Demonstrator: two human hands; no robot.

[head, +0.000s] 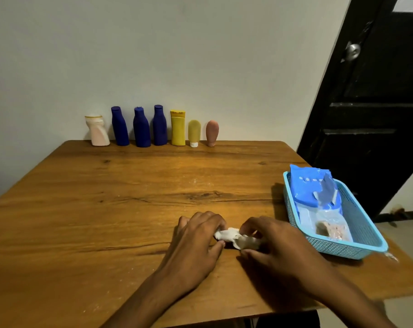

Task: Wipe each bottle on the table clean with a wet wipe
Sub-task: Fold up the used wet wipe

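Several bottles stand in a row at the table's far edge against the wall: a pale pink one [97, 131], three dark blue ones [120, 126] [141, 128] [160, 125], a yellow tube [177, 128], a small yellow-green tube [194, 133] and a brown-pink tube [212, 133]. A crumpled white wet wipe [234, 236] lies on the wooden table [106, 209] near the front. My left hand [196, 242] pinches its left end and my right hand [274, 242] grips its right end.
A light blue plastic basket [364, 223] sits at the table's right edge, holding a blue wet-wipe pack [312, 188] and another clear packet. A black door [371, 110] stands to the right behind the table. The wall is close behind the bottles.
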